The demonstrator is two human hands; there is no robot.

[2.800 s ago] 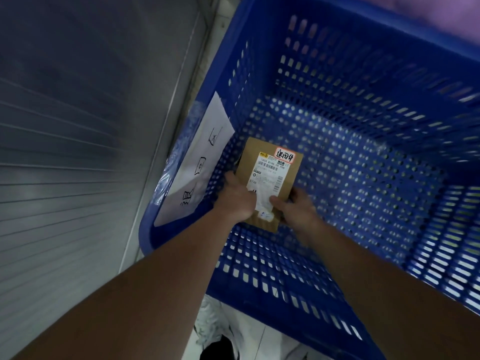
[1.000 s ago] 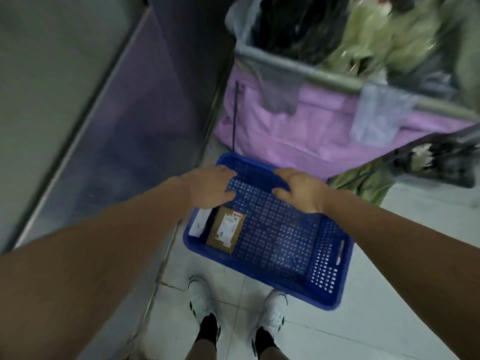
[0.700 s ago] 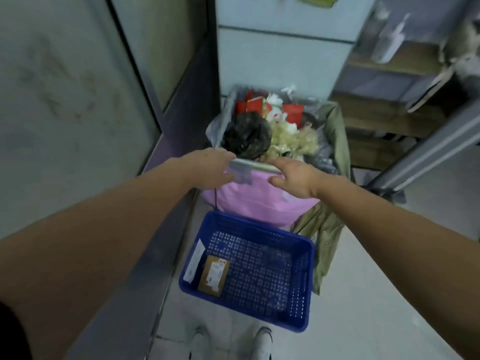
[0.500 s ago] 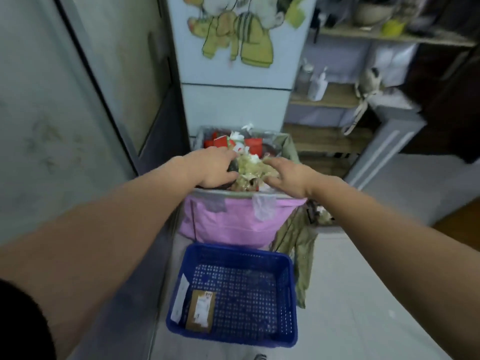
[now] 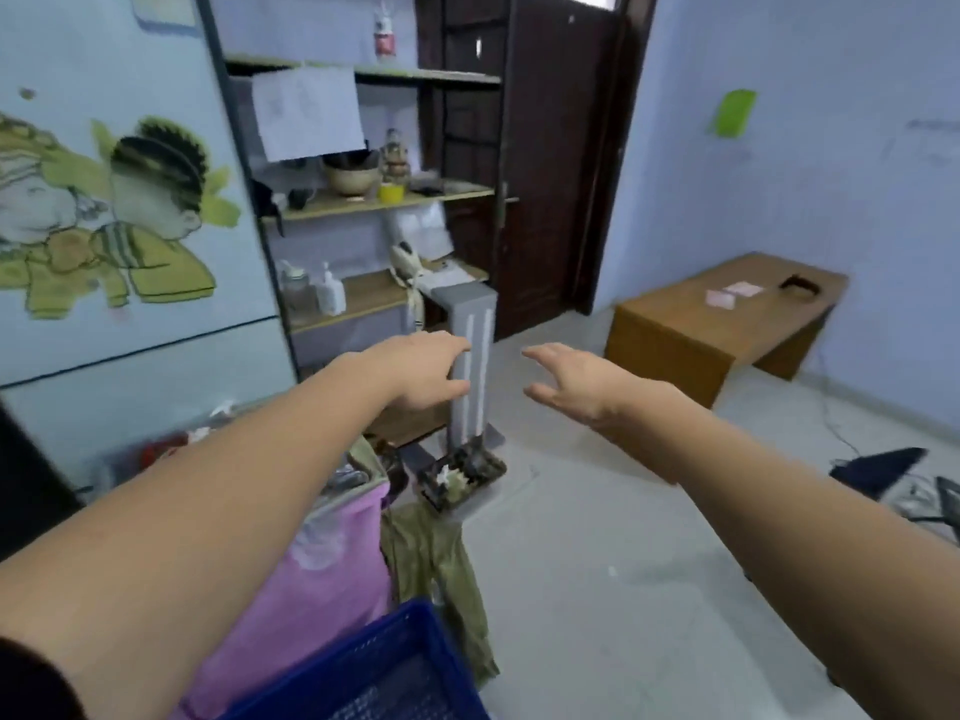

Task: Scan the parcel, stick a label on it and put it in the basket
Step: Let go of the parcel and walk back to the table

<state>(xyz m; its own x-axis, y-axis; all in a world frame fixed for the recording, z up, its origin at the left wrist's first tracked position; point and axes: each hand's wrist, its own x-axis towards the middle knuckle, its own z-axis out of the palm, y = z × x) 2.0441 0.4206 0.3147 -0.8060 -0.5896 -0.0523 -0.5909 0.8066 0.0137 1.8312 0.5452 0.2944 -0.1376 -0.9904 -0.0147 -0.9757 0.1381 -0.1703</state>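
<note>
Only a corner of the blue plastic basket [image 5: 395, 662] shows at the bottom edge of the head view; the brown parcel is out of sight. My left hand [image 5: 421, 371] and my right hand [image 5: 576, 379] are stretched out in front of me at chest height, far above the basket. Both hold nothing, with fingers loosely spread and palms facing down.
A pink-lined bin [image 5: 322, 574] full of rubbish stands behind the basket, with an olive cloth [image 5: 441, 558] beside it. A grey upright post [image 5: 470, 366], a shelf unit [image 5: 374, 200], a dark door [image 5: 550, 163] and a low wooden table [image 5: 722, 314] lie ahead on the tiled floor.
I let go of the parcel in the basket and straightened up. The view swung up from the basket to the room, and both empty hands rose with it.
</note>
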